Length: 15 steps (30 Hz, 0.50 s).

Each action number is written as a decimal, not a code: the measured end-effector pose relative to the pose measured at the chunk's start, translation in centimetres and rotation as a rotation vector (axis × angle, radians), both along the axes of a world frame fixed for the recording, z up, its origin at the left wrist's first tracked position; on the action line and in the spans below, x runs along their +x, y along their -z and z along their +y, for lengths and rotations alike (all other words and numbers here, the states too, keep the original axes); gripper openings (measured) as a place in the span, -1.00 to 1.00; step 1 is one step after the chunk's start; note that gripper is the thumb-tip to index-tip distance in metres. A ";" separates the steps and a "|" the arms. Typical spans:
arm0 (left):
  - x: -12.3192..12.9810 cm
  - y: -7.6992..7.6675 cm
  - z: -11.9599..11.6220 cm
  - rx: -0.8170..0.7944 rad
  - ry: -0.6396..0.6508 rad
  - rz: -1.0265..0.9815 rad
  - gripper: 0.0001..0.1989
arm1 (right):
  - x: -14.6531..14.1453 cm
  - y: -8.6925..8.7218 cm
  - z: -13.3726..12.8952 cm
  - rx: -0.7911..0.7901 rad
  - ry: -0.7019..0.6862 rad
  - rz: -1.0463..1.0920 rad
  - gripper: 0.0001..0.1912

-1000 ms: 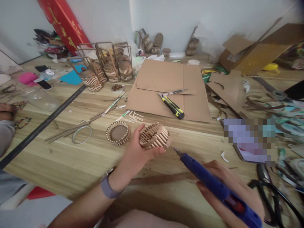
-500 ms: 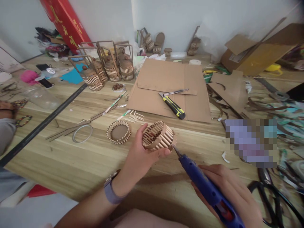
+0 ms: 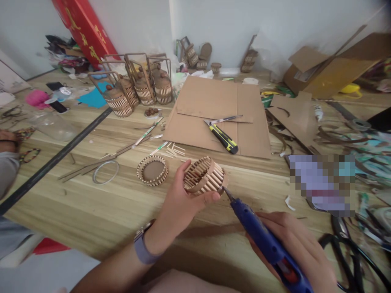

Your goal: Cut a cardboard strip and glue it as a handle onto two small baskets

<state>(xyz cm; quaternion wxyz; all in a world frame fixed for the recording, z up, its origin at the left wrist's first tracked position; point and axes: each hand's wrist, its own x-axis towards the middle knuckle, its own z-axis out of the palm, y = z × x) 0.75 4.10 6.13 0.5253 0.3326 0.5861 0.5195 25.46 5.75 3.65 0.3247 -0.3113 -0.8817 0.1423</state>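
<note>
There is one view only, from the head of the person, and it looks forward and down on the wooden table (image 3: 122,207). The person's forearms are near to the camera, while the pale wall (image 3: 214,24) is farthest, at the top.

On the desk (image 3: 116,211), a basket (image 3: 215,177) sits in the left grip (image 3: 183,201), with a tool (image 3: 253,224) in the right grip (image 3: 293,236) to its right. Left of that basket is an open basket (image 3: 153,171); farther left lies a hoop (image 3: 117,169). Beyond the held basket, a cutter (image 3: 224,139) lies on the cardboard (image 3: 201,132), with sticks (image 3: 175,150) just off its near left edge. Left of the cardboard stand the handled carriers (image 3: 117,101), a dish of balls (image 3: 152,112) before them. The carton (image 3: 345,67) stands far right, the scissors (image 3: 340,230) near right, and more baskets (image 3: 191,57) far behind the cardboard.
</note>
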 end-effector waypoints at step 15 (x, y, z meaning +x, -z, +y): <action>0.2 -0.3 -0.3 0.004 -0.044 0.095 0.01 | -0.2 -0.5 0.2 0.104 -0.054 -0.026 -0.65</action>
